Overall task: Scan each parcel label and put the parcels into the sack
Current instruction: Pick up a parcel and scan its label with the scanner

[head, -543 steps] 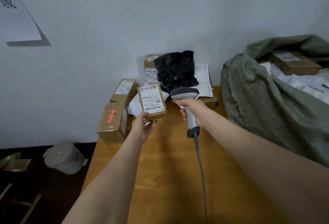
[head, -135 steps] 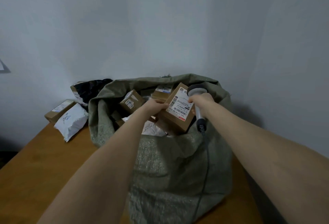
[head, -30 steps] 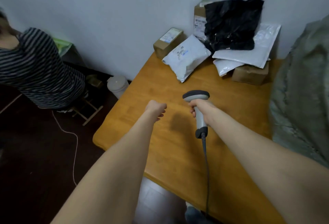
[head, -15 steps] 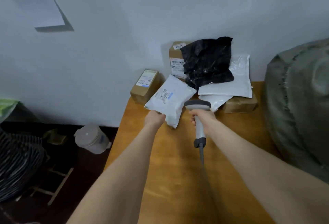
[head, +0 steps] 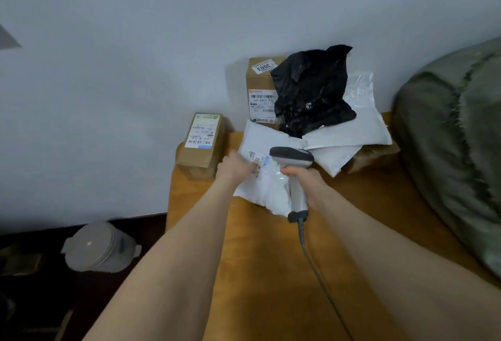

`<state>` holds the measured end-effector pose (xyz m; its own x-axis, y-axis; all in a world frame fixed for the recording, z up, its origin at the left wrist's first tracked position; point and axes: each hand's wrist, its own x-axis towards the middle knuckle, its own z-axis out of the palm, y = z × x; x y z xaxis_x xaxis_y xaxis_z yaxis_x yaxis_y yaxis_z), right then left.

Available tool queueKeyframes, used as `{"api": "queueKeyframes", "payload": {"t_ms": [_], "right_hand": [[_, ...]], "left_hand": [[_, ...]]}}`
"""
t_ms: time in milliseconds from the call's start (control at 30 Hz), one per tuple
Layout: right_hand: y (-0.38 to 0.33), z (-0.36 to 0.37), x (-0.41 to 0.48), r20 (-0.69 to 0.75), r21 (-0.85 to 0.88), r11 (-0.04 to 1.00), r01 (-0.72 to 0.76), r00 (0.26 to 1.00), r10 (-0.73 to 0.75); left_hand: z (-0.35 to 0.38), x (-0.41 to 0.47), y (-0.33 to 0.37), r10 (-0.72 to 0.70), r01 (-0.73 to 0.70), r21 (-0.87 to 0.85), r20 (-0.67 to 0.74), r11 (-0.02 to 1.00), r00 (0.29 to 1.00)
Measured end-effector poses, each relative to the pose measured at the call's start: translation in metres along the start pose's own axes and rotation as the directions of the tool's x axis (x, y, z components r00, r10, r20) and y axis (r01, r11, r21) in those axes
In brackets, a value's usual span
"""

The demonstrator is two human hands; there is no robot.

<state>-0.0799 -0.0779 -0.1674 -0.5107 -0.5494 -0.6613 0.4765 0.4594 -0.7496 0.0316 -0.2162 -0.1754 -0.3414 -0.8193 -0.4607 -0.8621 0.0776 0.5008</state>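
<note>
My left hand (head: 236,168) grips the left edge of a white poly mailer (head: 264,186) with a label on top, lying near the far left of the wooden table (head: 271,273). My right hand (head: 303,178) holds a grey barcode scanner (head: 294,163) by its handle, its head over the mailer's label. A small cardboard box (head: 202,145) stands at the table's far left corner. A taller box (head: 260,88), a black bag parcel (head: 311,91), two white mailers (head: 352,129) and a low brown box (head: 375,154) are piled against the wall. The green sack (head: 455,137) bulges at the right.
The scanner's cable (head: 322,281) trails back across the table toward me. A lidded grey bin (head: 100,245) sits on the dark floor left of the table. The wall (head: 135,69) runs right behind the parcels.
My left hand has closed on the white mailer and drawn it nearer along the table. The scanner head now sits over its label. The view has moved closer to the pile.
</note>
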Motion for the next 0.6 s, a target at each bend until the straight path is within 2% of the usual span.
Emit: {"api": "queueKeyframes", "payload": {"t_ms": [100, 233, 300, 367, 433, 500, 567, 600], "right_hand": [[0.004, -0.011, -0.006, -0.034, 0.022, 1.0, -0.018, 0.999, 0.018], [0.007, -0.036, -0.023, -0.112, -0.056, 0.997, -0.059, 0.992, 0.052], [0.007, -0.047, -0.028, -0.199, -0.161, 0.987, -0.027, 0.98, -0.006], [0.003, -0.054, -0.032, -0.25, -0.23, 0.972, 0.042, 0.963, -0.101], [-0.003, -0.054, -0.036, -0.218, -0.279, 0.955, 0.102, 0.962, -0.166], [-0.006, -0.05, -0.038, -0.15, -0.349, 0.926, 0.146, 0.966, -0.209], [-0.005, -0.041, -0.035, -0.088, -0.386, 0.906, 0.175, 0.97, -0.225], [-0.003, -0.037, -0.033, -0.065, -0.412, 0.895, 0.17, 0.974, -0.215]], "left_hand": [[0.012, -0.007, -0.009, 0.022, -0.026, 0.068, 0.063, 0.997, 0.998], [0.024, -0.022, -0.014, 0.058, -0.061, 0.026, 0.103, 0.998, 0.993], [0.03, -0.032, -0.011, 0.115, -0.125, 0.069, 0.136, 0.99, 0.984], [0.036, -0.041, -0.008, 0.113, -0.121, 0.089, 0.091, 0.989, 0.989], [0.04, -0.051, -0.01, -0.035, 0.034, -0.005, -0.062, 0.999, 0.997], [0.041, -0.061, -0.02, -0.284, 0.247, -0.21, -0.17, 0.946, 0.944], [0.049, -0.065, -0.037, -0.477, 0.39, -0.435, -0.107, 0.811, 0.872], [0.056, -0.064, -0.044, -0.5, 0.412, -0.553, -0.008, 0.724, 0.866]]}}
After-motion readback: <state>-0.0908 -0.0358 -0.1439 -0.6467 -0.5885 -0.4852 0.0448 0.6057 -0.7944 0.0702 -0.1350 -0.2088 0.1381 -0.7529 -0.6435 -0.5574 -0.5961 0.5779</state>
